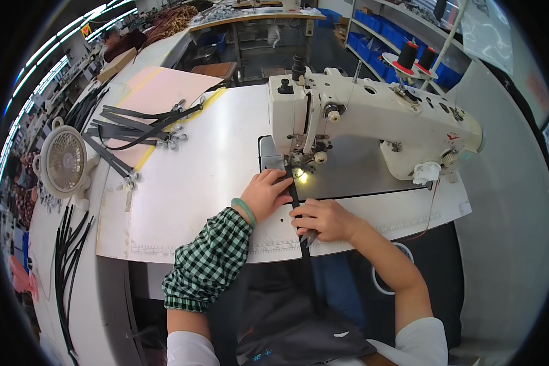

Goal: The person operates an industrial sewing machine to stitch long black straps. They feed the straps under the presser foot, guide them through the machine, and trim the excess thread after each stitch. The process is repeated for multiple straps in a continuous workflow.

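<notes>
A narrow black strap [295, 198] runs from under the presser foot of a white sewing machine [372, 116] back toward me over the table edge. My left hand [266, 193], with a green bangle and a green checked sleeve cover, lies flat with its fingers on the strap just in front of the needle. Closer to me, my right hand [326, 219] pinches the same strap, with small metal snips tucked in its palm. A small lamp lights the needle area.
A pile of black straps with metal clips [141, 125] lies at the far left on a pink sheet. A small white fan [64, 161] stands at the left edge, with more black strips [67, 244] below it. Thread cones [416, 56] stand behind the machine, and blue bins fill the shelves.
</notes>
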The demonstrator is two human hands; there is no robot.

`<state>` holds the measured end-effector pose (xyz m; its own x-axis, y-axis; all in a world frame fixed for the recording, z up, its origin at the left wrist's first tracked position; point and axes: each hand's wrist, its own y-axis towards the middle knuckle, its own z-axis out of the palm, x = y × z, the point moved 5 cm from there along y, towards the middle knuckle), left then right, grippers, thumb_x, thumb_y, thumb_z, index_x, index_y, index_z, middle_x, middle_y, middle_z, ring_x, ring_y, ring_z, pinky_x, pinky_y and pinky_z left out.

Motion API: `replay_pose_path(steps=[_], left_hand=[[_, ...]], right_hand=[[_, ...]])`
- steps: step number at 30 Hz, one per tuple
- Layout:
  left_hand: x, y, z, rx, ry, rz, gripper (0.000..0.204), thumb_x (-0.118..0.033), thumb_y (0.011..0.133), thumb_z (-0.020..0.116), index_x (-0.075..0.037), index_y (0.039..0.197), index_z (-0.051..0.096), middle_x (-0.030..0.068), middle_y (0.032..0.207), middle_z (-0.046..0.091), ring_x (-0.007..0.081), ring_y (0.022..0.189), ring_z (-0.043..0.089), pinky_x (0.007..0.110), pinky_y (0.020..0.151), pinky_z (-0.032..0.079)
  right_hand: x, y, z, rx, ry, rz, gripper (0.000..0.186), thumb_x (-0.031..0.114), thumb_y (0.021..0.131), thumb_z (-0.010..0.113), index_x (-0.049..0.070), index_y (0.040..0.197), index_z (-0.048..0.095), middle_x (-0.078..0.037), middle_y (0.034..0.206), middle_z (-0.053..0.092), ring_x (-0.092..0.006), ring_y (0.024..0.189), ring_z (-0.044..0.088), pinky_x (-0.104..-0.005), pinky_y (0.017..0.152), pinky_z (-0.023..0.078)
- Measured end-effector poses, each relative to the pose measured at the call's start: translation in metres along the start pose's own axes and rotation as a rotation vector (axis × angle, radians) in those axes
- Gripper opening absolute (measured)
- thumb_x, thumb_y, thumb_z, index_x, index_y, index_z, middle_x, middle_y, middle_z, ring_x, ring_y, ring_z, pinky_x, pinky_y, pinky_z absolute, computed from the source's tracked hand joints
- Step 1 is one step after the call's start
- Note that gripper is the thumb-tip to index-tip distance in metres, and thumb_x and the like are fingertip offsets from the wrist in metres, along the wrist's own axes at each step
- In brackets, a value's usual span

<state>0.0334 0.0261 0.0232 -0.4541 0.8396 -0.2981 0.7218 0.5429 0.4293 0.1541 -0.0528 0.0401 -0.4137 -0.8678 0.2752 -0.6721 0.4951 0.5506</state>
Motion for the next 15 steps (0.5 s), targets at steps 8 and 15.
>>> replay_pose_path(steps=[8,15], left_hand=[[-0.0016,-0.0006,0.0,-0.028,-0.011,-0.006,0.04,-0.02,0.069,0.065,-0.006,0.105,0.056,0.0103,0.108,0.05,0.026,0.1,0.047,0.036,0.083,0.039],[-0.0009,-0.0017,0.0016,-0.033,-0.008,-0.008,0.041,-0.019,0.067,0.066,-0.007,0.106,0.056,0.0101,0.108,0.05,0.0257,0.1,0.047,0.036,0.082,0.039]], right_hand=[[0.0022,0.002,0.0001,0.046,-0.023,0.017,0.017,0.009,0.064,0.067,0.008,0.078,0.057,-0.001,0.088,0.057,-0.017,0.068,0.053,-0.0285,0.058,0.045],[0.0025,0.0026,-0.0003,0.069,-0.035,0.035,0.019,0.008,0.063,0.066,0.008,0.08,0.057,-0.001,0.089,0.057,-0.018,0.07,0.053,-0.0292,0.059,0.045]])
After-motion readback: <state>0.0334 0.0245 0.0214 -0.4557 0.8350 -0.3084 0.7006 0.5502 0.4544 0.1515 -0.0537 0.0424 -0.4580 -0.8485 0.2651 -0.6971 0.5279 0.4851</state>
